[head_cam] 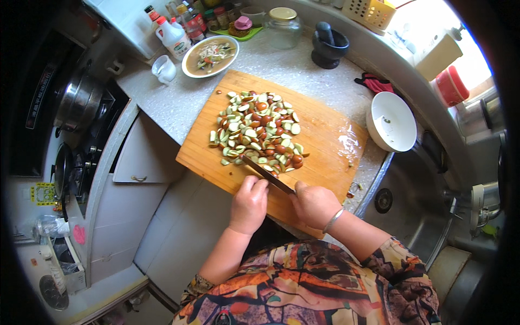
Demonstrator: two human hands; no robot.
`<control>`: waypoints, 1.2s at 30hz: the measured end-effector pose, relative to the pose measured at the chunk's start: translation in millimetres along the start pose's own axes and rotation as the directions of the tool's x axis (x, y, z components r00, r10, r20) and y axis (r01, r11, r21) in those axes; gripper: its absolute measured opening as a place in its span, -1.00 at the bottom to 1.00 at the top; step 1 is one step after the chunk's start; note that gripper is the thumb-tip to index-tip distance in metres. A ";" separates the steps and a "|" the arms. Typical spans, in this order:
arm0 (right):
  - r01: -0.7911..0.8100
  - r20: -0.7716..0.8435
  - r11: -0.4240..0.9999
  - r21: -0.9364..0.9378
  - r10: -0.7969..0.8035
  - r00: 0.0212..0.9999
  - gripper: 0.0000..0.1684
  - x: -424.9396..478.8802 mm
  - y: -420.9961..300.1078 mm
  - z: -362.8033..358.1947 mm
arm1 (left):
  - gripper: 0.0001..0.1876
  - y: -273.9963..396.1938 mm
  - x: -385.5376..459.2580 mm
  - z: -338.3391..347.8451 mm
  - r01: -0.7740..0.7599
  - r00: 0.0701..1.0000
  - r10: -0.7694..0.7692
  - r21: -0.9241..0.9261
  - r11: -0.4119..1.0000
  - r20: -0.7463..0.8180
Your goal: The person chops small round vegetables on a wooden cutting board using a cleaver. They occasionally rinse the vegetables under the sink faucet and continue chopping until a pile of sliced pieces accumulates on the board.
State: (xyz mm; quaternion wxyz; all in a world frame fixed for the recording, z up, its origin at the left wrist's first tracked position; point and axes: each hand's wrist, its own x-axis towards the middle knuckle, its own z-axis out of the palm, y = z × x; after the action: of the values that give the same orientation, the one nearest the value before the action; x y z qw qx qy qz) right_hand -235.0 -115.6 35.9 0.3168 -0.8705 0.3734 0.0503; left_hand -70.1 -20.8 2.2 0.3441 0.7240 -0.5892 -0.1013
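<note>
A heap of sliced reddish-brown fruit, jujube-like with pale green flesh (260, 126), covers the left and middle of a wooden cutting board (321, 118). My right hand (317, 205) grips the handle of a kitchen knife (266, 172), whose dark blade points up and left to the near edge of the heap. Beside the blade, over the board's near edge, is my left hand (250, 199) with curled fingers; whether it pinches a piece cannot be told. A white bowl (392, 122) with a few bits inside stands off the board's right corner.
Behind the board are a bowl of soup (210, 56), a plastic cup (163, 69), bottles (172, 36), a glass jar (283, 30) and a stone mortar with pestle (329, 46). A steel sink (410, 199) lies to the right, a gas stove (91, 158) to the left.
</note>
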 end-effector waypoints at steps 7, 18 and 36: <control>0.021 -0.011 0.999 0.041 -0.020 1.000 -0.66 -1.7 4.0 1.8 | -0.84 -1.7 3.8 6.8 0.092 0.996 -0.094 -0.137 0.986 -0.008; 0.066 0.008 0.998 -0.007 -0.066 0.998 -0.68 -2.8 -3.3 -15.6 | -0.90 -1.0 -10.1 -3.2 0.129 0.986 -0.139 -0.102 0.986 -0.093; 0.085 0.216 0.996 -0.030 -0.076 0.973 -0.65 16.3 -3.1 -20.1 | -0.92 -6.8 -12.4 13.3 -0.012 0.989 0.016 0.028 1.000 -0.148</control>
State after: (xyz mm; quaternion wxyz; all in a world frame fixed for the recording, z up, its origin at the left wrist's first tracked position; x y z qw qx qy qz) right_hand -224.2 -135.9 48.2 0.3400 -0.8804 0.3003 0.1381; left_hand -75.6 -14.0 -15.0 0.3777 0.7300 -0.5684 -0.0369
